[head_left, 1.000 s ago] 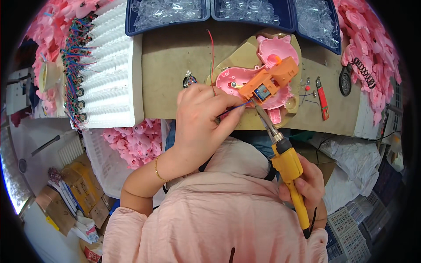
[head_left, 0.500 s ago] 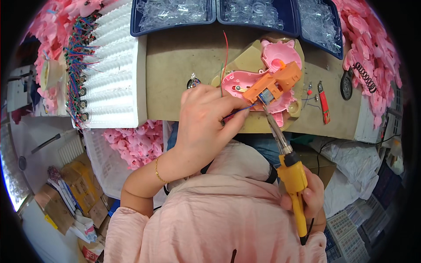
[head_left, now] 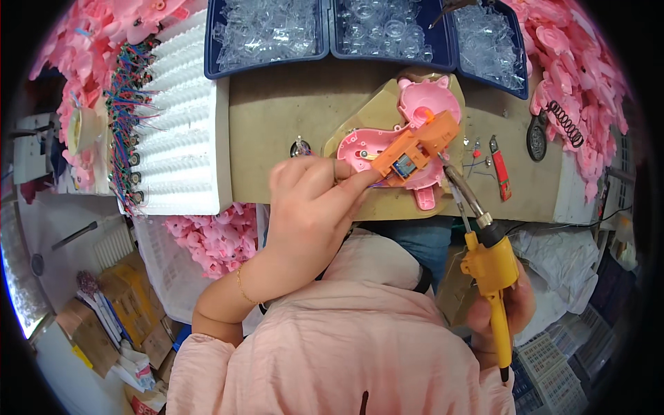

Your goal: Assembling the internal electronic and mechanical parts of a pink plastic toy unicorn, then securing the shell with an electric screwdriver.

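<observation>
A pink plastic toy shell half (head_left: 351,143) lies in a tan holder (head_left: 337,133), with an orange plastic housing (head_left: 395,153) set across it. A small blue circuit board (head_left: 404,164) shows in the housing's opening. My left hand (head_left: 308,207) is closed at the housing's left end, pinching a thin blue wire (head_left: 377,184); the thumb tip is mostly hidden. My right hand (head_left: 515,308) is wrapped round a yellow soldering gun (head_left: 492,266). Its metal tip points up and left, ending just right of the orange housing.
Blue bins (head_left: 325,52) of clear plastic parts line the back. On the left stands a white foam tray (head_left: 187,117) beside bundled speakers and wires (head_left: 129,131). To the right lie a red utility knife (head_left: 499,169), a black ring (head_left: 536,138) and a pile of pink parts (head_left: 574,83).
The soldering gun's tip has drawn away from the circuit board to the right, with my right hand lower and further right. My left fingers now press closer against the housing.
</observation>
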Motion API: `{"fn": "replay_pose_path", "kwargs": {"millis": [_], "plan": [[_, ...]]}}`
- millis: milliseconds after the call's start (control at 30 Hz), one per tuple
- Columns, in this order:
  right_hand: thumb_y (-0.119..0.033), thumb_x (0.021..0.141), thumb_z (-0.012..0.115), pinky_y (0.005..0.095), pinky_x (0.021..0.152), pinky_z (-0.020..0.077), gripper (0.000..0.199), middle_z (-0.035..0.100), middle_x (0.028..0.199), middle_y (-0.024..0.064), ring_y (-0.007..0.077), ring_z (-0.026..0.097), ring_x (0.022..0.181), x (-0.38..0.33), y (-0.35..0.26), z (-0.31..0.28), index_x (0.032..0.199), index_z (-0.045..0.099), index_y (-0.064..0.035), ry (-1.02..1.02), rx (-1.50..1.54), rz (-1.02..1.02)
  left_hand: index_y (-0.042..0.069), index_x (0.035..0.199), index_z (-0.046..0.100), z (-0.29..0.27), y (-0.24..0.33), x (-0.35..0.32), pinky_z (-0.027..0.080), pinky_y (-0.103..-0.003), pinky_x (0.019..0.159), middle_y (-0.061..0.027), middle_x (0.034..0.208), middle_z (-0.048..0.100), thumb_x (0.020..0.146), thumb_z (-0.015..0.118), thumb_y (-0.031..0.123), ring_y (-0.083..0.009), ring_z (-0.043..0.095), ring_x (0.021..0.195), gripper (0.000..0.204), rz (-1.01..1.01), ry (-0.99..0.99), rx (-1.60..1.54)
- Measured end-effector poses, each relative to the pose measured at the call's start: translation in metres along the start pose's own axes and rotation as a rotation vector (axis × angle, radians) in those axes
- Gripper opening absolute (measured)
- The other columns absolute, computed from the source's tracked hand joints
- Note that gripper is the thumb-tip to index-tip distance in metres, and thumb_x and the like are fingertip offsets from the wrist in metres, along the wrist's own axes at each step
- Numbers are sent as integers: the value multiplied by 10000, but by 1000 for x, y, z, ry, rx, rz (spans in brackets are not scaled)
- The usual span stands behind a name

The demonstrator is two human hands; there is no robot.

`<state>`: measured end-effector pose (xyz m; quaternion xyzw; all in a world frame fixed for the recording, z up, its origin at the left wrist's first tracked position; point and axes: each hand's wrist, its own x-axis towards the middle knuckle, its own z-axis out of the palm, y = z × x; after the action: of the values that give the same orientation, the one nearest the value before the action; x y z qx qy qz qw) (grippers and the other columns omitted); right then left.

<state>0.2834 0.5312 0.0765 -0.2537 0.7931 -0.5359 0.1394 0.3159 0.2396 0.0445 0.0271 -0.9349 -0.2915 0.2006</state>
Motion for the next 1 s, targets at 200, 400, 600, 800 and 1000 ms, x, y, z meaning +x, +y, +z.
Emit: {"fn": "replay_pose_path", "kwargs": {"millis": [200,400,600,800,1000], "plan": [[-319,836,645,411,917,430,596,466,1236,247,312,518,1097,16,7,6,1298,336,-103,41,136,-100,101,847,648,3,5,13,329,-314,727,-3,726,580,749,657,73,-185,493,726,103,-197,-113,-270],[-299,840,644,415,916,429,591,461,1238,262,328,512,1107,28,6,5,1306,332,-112,-94,76,-267,104,784,622,7,6,20,318,-323,710,-11,661,522,737,662,108,-191,478,697,62,-102,-72,-144],[-257,839,654,417,912,433,585,468,1229,273,341,517,1104,32,-2,3,1310,331,-133,-180,-45,-235,107,762,605,0,9,30,318,-331,699,-13,659,516,705,666,101,-199,486,703,84,-63,-147,-62],[-247,823,676,415,902,439,540,484,1209,278,334,538,1078,37,-4,9,1247,360,-136,-155,55,-245,102,761,597,-2,9,32,328,-330,709,-11,667,526,689,672,97,-199,496,708,104,-42,-186,-34],[-195,798,666,337,773,473,523,561,1088,249,270,598,915,33,-9,6,1223,416,-20,-149,211,8,100,744,592,-3,10,34,338,-330,723,-6,669,535,683,675,95,-196,506,710,104,-38,-181,-37]]}}
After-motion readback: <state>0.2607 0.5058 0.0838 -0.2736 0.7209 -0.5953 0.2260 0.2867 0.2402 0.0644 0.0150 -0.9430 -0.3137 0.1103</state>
